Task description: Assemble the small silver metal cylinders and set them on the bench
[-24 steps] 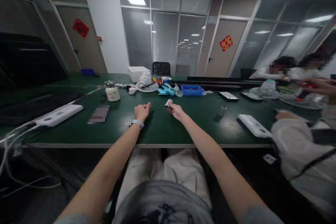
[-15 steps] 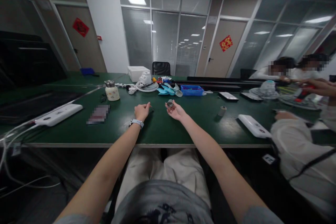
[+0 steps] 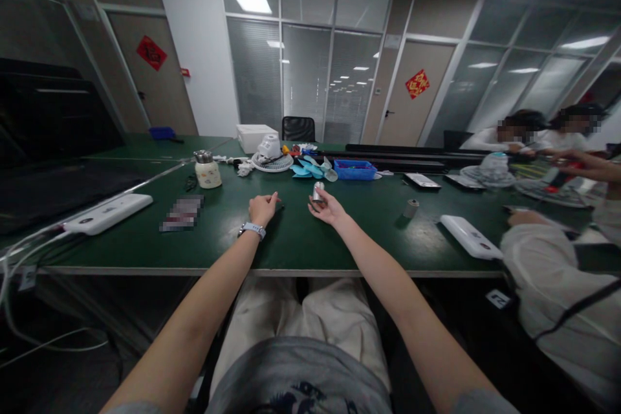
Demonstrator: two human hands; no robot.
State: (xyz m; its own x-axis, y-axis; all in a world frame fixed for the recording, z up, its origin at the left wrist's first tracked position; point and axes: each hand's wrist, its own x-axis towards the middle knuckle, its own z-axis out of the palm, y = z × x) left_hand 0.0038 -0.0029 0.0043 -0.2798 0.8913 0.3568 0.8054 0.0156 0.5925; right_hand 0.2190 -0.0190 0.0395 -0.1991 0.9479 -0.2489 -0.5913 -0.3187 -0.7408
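While the right hand (image 3: 326, 209) pinches a small cylinder (image 3: 318, 191) upright at frame centre, the left hand (image 3: 262, 207), fingers curled shut, should steady.

two bare arms stretched over a green desk (image 3: 301, 242), a small metal part in the right hand.

the right hand (image 3: 326, 208) holds a small silver cylinder (image 3: 317, 191) upright in its fingertips; the left hand (image 3: 262, 208), loosely curled with a watch (image 3: 251, 228) at the wrist, rests on the desk just beside it. farther off lie a cream jar (image 3: 207, 173), a white fan grille (image 3: 272, 161), blue fan blades (image 3: 310, 169) and a blue tray (image 3: 355, 170). white power strips lie at left (image 3: 107, 213) and right (image 3: 470, 237). other people sit at far right.
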